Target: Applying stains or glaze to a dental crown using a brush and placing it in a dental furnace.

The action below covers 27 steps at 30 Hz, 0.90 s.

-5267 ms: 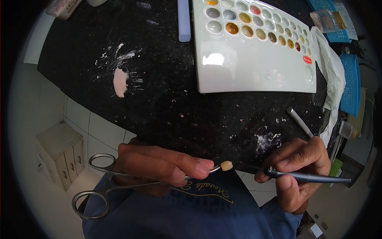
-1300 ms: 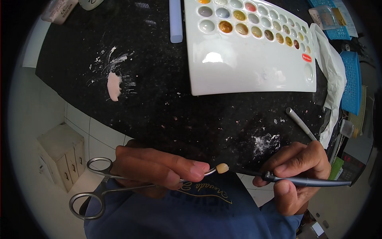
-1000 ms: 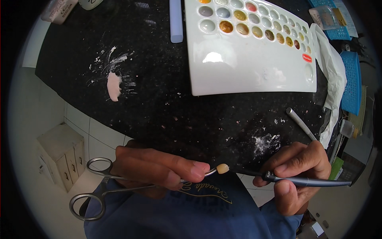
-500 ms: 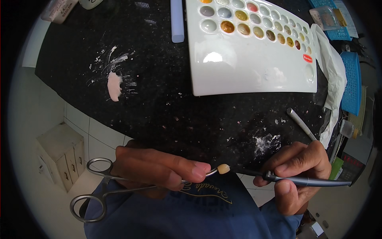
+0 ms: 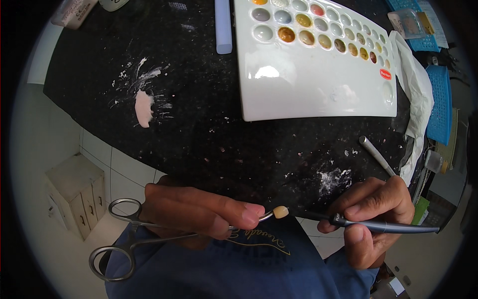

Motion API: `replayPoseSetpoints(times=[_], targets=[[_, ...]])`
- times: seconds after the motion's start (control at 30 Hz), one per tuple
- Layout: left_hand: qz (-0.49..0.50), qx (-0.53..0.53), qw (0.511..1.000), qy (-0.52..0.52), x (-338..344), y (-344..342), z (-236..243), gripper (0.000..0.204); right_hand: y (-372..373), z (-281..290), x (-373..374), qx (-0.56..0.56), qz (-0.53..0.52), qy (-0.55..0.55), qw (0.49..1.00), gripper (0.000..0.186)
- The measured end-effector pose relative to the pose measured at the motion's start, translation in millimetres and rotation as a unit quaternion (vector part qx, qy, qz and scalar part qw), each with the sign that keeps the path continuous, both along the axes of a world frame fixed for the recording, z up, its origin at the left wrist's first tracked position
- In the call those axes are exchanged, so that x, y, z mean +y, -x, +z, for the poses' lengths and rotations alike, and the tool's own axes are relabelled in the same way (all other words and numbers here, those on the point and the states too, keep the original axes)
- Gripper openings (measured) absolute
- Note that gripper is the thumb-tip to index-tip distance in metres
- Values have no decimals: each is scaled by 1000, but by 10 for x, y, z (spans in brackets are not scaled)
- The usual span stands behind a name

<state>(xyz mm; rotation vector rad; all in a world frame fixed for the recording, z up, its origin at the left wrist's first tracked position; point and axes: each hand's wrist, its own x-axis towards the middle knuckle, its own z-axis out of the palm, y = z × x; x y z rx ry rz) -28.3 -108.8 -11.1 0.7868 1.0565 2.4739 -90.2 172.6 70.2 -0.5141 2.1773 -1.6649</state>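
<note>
My left hand [image 5: 199, 212] is closed around the shanks of a metal hemostat [image 5: 127, 244], whose two finger rings stick out to the left. Its curved tip grips a small cream-yellow dental crown [image 5: 281, 212]. Between thumb and fingers, my right hand [image 5: 373, 214] pinches a slim fine brush [image 5: 398, 227] with a dark grey handle. The brush points left, and its thin dark tip lies close to the crown's right side; whether they touch I cannot tell. Both hands are held in front of the dark tabletop's near edge, above my blue clothing.
On the black tabletop [image 5: 199, 99] sits a white ceramic palette [image 5: 318, 94] with several wells of coloured paste. Left of it lie a pale blue bar [image 5: 223, 30] and a pink patch [image 5: 144, 109]. A metal handle [image 5: 377, 155], white paper [image 5: 416, 94] and blue baskets [image 5: 439, 104] are at right.
Almost nothing differs. The crown and hemostat have shifted very slightly to the right in the picture, while both grips stay the same.
</note>
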Motion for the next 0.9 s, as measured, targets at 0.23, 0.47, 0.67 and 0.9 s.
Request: replayPoseSetpoints(times=[0.23, 0.47, 0.67, 0.9], targets=[[-1, -23, 1000, 5, -48, -67, -33, 26, -53, -13, -28, -16, -46, 26, 998, 29], [69, 47, 995, 46, 30, -54, -39, 26, -52, -12, -19, -11, -33, 23, 999, 27], [155, 94, 981, 63, 159, 17, 2, 39, -50, -21, -23, -7, -33, 21, 999, 27], [103, 83, 986, 102, 58, -66, -89, 39, -57, -7, -24, -18, -37, 18, 999, 28]])
